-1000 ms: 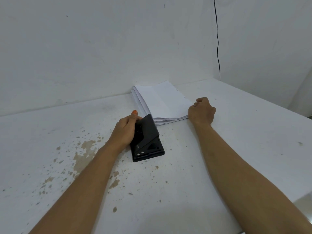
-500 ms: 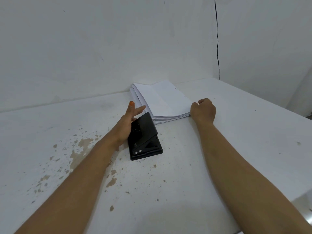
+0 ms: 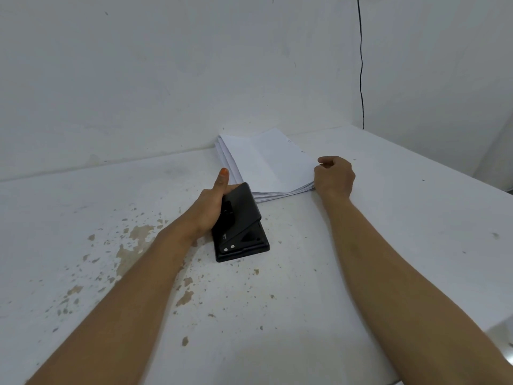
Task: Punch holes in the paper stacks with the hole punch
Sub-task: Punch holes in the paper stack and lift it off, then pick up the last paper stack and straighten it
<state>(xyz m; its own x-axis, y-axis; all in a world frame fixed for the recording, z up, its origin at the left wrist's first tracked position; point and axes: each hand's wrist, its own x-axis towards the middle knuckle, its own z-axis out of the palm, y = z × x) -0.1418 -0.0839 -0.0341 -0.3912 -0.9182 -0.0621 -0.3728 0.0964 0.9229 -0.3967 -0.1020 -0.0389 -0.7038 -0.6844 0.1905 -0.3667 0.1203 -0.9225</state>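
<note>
Just one hole punch (image 3: 240, 223) — left hand (image 3: 212, 207) grips it; right hand (image 3: 334, 175) pinches one paper stack (image 3: 266, 165).

1 paper stack (image 3: 266, 165), 1 hole punch (image 3: 241, 226), 2 hands: left hand (image 3: 212, 207), right hand (image 3: 334, 176)

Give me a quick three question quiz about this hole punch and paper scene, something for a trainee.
1. True or false: the hole punch lies on top of the paper stack.
2. Which hand grips the hole punch: A the left hand, B the right hand, C neither?
3. Fill in: the right hand sits at the paper stack's near ____ corner.

Key
1. False: it sits on the table, at the stack's near left corner.
2. A.
3. Right.
</note>
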